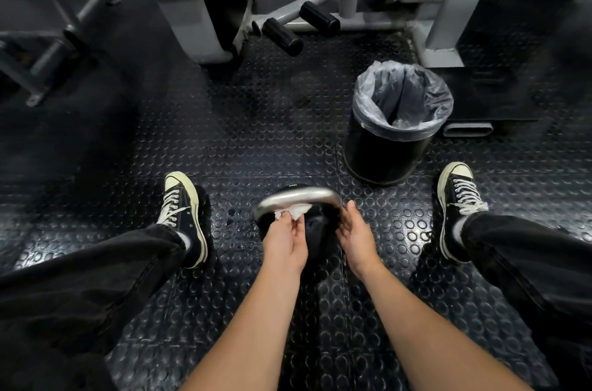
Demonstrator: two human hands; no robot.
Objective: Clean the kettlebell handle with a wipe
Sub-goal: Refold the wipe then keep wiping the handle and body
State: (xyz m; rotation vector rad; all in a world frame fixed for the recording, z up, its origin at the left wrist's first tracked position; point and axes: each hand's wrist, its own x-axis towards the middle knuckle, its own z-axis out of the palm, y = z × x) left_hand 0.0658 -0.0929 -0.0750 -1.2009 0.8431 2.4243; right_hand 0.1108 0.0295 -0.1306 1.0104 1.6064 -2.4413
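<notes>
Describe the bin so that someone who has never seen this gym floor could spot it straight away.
Start from the big grey exercise machine at the top right of the studded black floor. Just in front of its base, beyond the kettlebell, stands the bin. It is a round black bucket, upright, and the only thing here lined with a pale, crinkled plastic bag folded over its rim.

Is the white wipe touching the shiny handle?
Touching. The head view shows the wipe, pinched in the left hand, pressed against the underside of the kettlebell handle, with no gap.

kettlebell (315,230): 1 | wipe (293,210): 1 | bin (394,121): 1 | shoes (184,214): 2 | hands (285,243): 2
</notes>
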